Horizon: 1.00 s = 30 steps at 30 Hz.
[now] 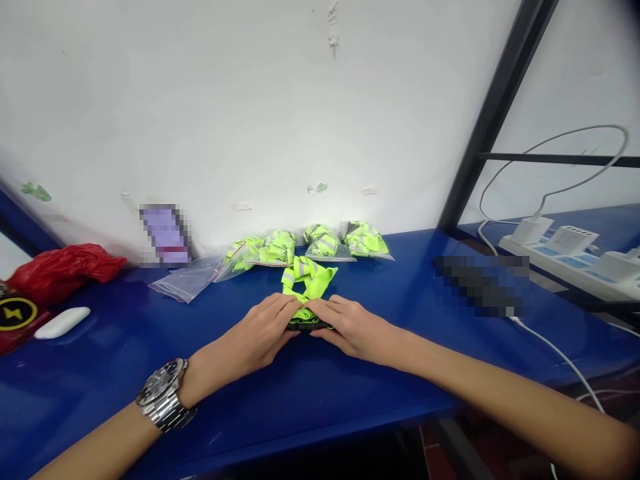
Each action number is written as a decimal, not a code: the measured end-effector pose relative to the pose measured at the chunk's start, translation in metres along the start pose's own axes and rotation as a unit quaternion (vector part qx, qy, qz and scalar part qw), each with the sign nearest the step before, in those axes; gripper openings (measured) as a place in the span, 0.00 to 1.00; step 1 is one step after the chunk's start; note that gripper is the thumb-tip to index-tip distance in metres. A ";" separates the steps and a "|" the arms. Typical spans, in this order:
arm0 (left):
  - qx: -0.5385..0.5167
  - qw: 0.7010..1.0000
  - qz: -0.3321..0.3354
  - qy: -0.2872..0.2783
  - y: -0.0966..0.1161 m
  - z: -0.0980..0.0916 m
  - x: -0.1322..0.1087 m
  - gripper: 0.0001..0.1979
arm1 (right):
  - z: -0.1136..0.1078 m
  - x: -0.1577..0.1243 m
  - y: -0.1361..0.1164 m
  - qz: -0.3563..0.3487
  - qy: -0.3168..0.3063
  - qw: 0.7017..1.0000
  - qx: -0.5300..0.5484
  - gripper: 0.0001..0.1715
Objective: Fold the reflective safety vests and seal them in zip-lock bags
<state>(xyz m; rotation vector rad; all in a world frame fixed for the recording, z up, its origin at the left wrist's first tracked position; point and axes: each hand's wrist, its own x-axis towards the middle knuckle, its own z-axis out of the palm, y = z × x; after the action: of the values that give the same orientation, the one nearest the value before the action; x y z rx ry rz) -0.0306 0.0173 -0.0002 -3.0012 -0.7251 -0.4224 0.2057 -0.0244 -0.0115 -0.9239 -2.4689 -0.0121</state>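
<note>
A neon yellow-green reflective strap (320,283) with silver-grey bands lies in the middle of the blue table, partly folded. Its near end is bunched over a black piece (303,327) that looks like a buckle. My left hand (273,325), below a metal wristwatch (163,393), pinches the left side of this bundle. From the right, my right hand (347,325) grips the other side, its thumb underneath and fingers on top. The fingertips of both hands nearly meet over the folds and hide part of the strap.
Several clear bags of similar straps (323,241) lie along the wall, beside flat zip bags (187,280). A blurred phone (167,235) leans at the wall. Left are a red plastic bag (65,267) and a white case (63,323); right, a blurred dark object (477,283) and a power strip (565,253).
</note>
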 end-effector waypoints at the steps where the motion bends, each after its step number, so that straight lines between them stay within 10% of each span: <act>1: -0.014 1.000 -0.006 -0.005 0.000 -0.001 0.000 0.17 | 0.001 -0.001 0.000 0.022 0.001 0.999 0.029 0.22; 14: -0.173 0.969 -0.154 -0.088 -0.008 -0.024 0.019 0.19 | -0.007 0.020 0.008 0.205 0.000 0.934 0.294 0.18; 20: -0.228 0.959 -0.151 -0.071 -0.016 -0.022 0.025 0.21 | -0.001 0.021 0.004 0.310 -0.014 0.838 0.450 0.24; 30: -0.146 0.973 -0.141 -0.114 -0.014 -0.032 0.033 0.26 | 0.006 0.015 -0.010 0.224 0.069 0.972 -0.020 0.12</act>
<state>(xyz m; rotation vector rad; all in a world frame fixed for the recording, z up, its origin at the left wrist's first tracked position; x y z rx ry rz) -0.0171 0.0412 0.0392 -3.2653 -1.2179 -0.2067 0.1875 -0.0221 -0.0082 -1.4281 -2.0919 0.0266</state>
